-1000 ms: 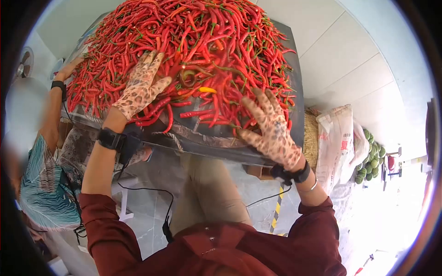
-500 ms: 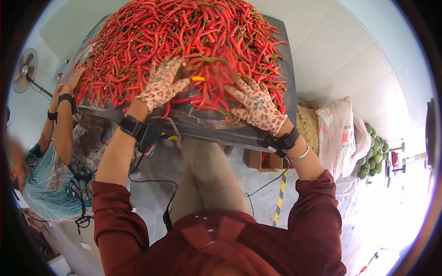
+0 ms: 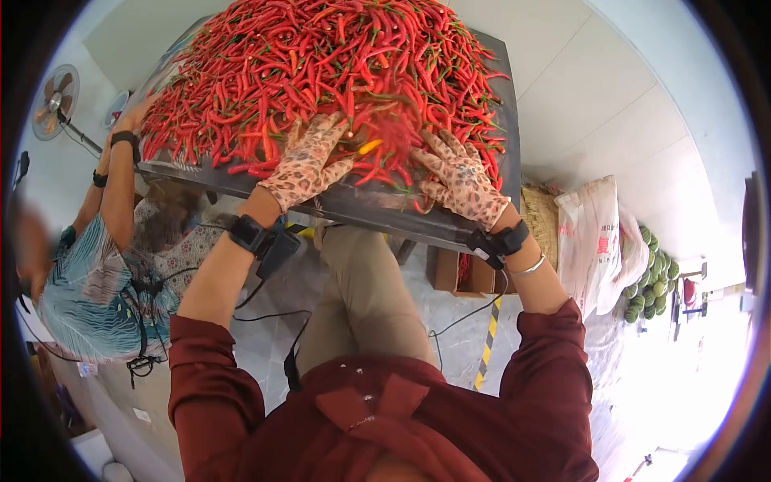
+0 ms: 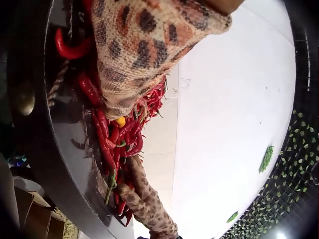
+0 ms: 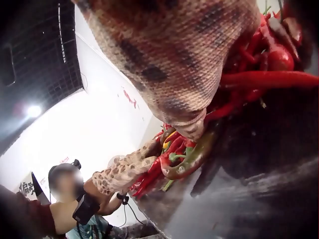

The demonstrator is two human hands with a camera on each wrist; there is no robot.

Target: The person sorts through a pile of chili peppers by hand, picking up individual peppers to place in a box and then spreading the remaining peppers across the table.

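Observation:
A heap of red chillies [image 3: 281, 72] with green stems covers a dark table [image 3: 369, 210]. My gloved left hand [image 3: 309, 163] lies on the near edge of the heap, fingers extended and thumb apart. To its right, my gloved right hand [image 3: 462, 178] rests with spread fingers on the chillies. A yellow chilli [image 3: 370, 147] and loose red ones lie between both hands. In the right wrist view a greenish-brown chilli [image 5: 192, 162] is beside the right thumb. The left wrist view shows the left glove [image 4: 142, 50] over red chillies, its fingertips hidden.
Another person [image 3: 96, 265] reaches to the heap's left side, near a fan [image 3: 56, 102]. White sacks [image 3: 590, 241] and green round produce [image 3: 650, 281] stand at the right. A cardboard box [image 3: 474, 273] sits under the table edge, and cables hang below my wrists.
Both hands first came closer together; the left hand has moved right across the near edge. Some chillies between the hands are blurred and have shifted. The other person's arms have moved.

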